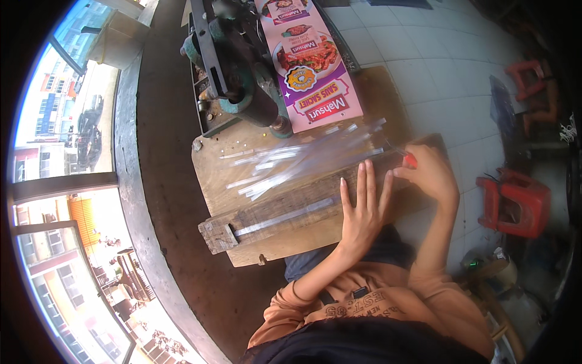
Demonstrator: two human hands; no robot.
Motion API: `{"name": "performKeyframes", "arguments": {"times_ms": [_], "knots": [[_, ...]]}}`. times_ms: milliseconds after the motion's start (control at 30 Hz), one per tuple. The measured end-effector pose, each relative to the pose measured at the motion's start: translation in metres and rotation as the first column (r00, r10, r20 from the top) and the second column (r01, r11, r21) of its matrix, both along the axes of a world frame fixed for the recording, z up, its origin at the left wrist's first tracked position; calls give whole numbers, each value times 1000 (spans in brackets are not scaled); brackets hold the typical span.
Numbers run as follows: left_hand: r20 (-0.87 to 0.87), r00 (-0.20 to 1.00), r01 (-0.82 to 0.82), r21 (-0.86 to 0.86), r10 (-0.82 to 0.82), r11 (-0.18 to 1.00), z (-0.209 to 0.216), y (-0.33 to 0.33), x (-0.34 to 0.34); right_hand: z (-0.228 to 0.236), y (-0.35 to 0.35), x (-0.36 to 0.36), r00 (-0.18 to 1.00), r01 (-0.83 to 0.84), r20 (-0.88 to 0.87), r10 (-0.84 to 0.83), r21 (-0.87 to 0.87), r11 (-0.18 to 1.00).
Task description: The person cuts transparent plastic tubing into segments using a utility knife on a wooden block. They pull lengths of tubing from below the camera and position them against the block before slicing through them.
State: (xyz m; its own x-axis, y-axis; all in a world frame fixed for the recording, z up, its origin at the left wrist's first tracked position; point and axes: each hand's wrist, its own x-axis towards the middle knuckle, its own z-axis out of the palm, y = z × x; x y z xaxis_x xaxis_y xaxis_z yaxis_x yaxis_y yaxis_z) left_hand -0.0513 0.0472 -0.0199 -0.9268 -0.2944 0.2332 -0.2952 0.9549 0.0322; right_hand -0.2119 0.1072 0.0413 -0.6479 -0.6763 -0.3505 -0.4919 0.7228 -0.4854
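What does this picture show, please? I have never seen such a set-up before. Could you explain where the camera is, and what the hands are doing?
There is no robot here: these are a person's two bare hands. The single picture comes from a wide fisheye camera on the person's head, looking down, so straight edges bend near the rim.

On the wooden tabletop lie a long wooden plank and a loose spread of clear, shiny strips. Another strip lies along the plank. Beyond stand a dark green metal machine and a pink printed panel.

The left hand is spread, its fingers resting across the plank. The right hand pinches a small red object near the plank's right end; blur hides what it is.
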Motion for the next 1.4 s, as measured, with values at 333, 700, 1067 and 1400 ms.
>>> {"name": "performKeyframes", "arguments": {"times_ms": [333, 700, 1067, 1400], "knots": [[-11, 1000, -10, 19, 10, 1000, 4, 1, -2, 4, 9, 39, 850, 526, 199, -489, -394, 754], [29, 998, -66, 173, 62, 983, 13, -6, 10, -1, 31, 94, 971, 64, -177, -162, -463, 884], [-47, 992, -115, 93, 119, 989, -3, -18, 36, -12, 22, 124, 992, 107, 92, -85, -267, 958], [-106, 985, -130, 68, 137, 989, -8, -16, 32, -7, 8, 125, 994, 102, 36, -99, -85, 991]]}}
